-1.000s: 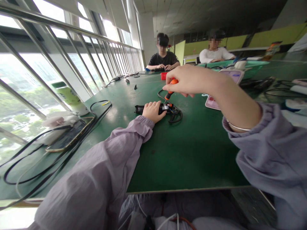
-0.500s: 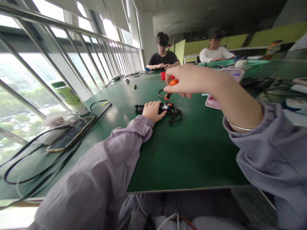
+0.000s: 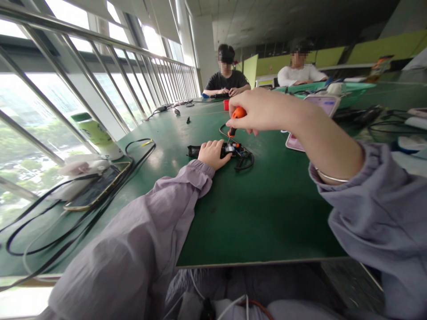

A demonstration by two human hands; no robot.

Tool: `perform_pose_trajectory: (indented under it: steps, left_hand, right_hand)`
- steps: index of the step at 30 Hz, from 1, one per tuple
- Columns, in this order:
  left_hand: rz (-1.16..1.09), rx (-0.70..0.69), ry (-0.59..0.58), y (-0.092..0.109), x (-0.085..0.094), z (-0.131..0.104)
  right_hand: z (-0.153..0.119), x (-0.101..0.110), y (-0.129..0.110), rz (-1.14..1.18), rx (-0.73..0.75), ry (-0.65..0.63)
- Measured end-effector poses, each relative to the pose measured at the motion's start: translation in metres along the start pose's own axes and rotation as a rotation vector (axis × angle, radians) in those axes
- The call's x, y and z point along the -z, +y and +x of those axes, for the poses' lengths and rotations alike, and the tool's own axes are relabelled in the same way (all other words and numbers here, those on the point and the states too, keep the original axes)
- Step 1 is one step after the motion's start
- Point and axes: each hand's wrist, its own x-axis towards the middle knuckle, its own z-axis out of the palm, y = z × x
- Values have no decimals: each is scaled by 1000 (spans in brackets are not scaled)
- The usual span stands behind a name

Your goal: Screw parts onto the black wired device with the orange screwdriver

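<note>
My right hand (image 3: 256,111) is closed around the orange and black handle of a screwdriver (image 3: 239,113), held upright with its shaft pointing down. The screwdriver's tip meets the opened end of a long black device (image 3: 193,151) lying on the table, though the exact contact spot is too small to make out. Small white and orange parts, thin wires and a black cable (image 3: 248,165) show at that end. My left hand (image 3: 213,154) lies over the device's middle, fingers curled across it, pressing it to the tabletop.
On the green table (image 3: 260,222), a phone (image 3: 100,186), black cables (image 3: 133,164) and a green-white cup (image 3: 98,135) stand left, near the railing. A pink-framed device (image 3: 295,142) and a green basket (image 3: 356,93) are right. Two people (image 3: 227,80) sit across.
My right hand has shifted slightly left with the screwdriver, and its handle has turned a little. My left hand and the black device have stayed in place.
</note>
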Motion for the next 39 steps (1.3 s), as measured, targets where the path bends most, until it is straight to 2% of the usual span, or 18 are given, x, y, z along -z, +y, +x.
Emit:
perform_pose_trajectory:
  steps: [3,10,16,20,22,26,28,34,39]
  left_hand:
    - [-3,-1,1,0,0,0]
    - [5,0,1,0,0,0]
    - [-9,0,-1,-1,0,0]
    - [-12,3,2,-1,-1,0]
    - [-10,3,3,0,-1,0]
    - [-13,5,-2,0,-1,0]
    - [-16,4,-9,0,0,0]
    - [-7,8,-3,-1,1,-1]
    - [-16,11,-4,0,1,-1]
  right_hand:
    - [-2,1,-2,6,-13,-45]
    - [0,2,-3,-93,61,81]
    - [-3,4,-8,-17,-35,-64]
    - [0,2,-2,-64,90,55]
    - [1,1,-1,-76,101,76]
    - [-3,4,-5,-1,-19,-93]
    - [-4,5,-7,7,-41,-135]
    - [-1,4,-3,-83,93,2]
    - [0,3,-4,-25,17,-57]
